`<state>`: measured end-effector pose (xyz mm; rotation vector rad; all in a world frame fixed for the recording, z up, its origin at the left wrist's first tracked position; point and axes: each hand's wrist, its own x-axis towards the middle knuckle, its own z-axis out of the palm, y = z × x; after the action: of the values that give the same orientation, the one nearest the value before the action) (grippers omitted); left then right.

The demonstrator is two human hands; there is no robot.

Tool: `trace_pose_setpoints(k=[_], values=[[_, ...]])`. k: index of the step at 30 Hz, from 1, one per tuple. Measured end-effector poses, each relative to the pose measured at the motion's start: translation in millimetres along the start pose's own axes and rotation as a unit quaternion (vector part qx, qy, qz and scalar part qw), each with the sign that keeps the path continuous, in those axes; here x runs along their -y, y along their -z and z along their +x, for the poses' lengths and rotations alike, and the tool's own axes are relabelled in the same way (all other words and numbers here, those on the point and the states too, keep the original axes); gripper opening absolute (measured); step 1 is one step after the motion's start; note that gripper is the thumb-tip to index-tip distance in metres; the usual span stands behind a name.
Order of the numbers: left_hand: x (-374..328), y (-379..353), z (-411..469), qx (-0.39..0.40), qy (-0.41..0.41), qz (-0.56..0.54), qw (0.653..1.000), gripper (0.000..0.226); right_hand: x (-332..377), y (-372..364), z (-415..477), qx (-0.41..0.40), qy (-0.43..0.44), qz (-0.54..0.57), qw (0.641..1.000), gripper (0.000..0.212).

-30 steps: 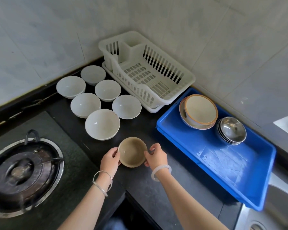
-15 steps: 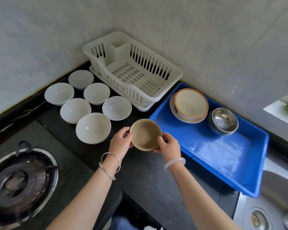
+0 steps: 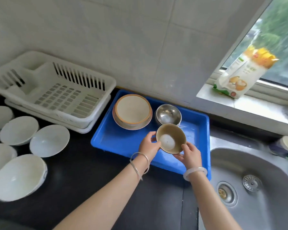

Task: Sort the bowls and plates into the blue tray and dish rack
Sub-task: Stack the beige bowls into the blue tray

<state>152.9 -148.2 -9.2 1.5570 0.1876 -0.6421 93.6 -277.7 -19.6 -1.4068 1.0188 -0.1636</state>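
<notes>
I hold a small tan bowl (image 3: pixel 171 138) over the blue tray (image 3: pixel 116 140), my left hand (image 3: pixel 149 145) on its left rim and my right hand (image 3: pixel 190 155) under its right side. The bowl is tilted and hangs just in front of a stack of steel bowls (image 3: pixel 168 114). A large beige bowl with an orange rim (image 3: pixel 132 111) sits on a plate at the tray's back left. The white dish rack (image 3: pixel 56 90) stands empty to the left. Several white bowls (image 3: pixel 49 140) rest on the dark counter at far left.
A steel sink (image 3: pixel 253 185) lies right of the tray. A food packet (image 3: pixel 243 70) leans on the window sill. A jar (image 3: pixel 284 146) stands behind the sink. The tiled wall runs close behind rack and tray.
Both hands have carried the tan bowl from the counter rightward to above the blue tray. My view has swung right, so the stove is gone and the sink and window appear.
</notes>
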Motion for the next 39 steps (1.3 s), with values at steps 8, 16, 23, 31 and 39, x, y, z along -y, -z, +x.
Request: trace_pose_setpoints(k=[8,16,23,31,39], values=[[11,-91,49,0.050,0.109,-0.078,0.990,0.036,-17,51,62,-0.092,-0.054,0.057,0.993,0.017],[26,-114,78,0.039,0.107,-0.096,0.989,0.033,-31,38,99,-0.111,-0.099,0.066,0.987,0.032],[26,-134,102,0.032,0.081,-0.111,0.990,0.018,-28,32,120,-0.133,-0.085,0.106,0.982,0.031],[31,-150,120,0.024,0.081,-0.096,0.992,0.029,-11,30,139,-0.102,-0.077,0.220,0.967,0.026],[33,-159,119,-0.003,0.054,-0.068,0.996,0.030,-9,35,146,-0.092,-0.089,0.176,0.976,0.019]])
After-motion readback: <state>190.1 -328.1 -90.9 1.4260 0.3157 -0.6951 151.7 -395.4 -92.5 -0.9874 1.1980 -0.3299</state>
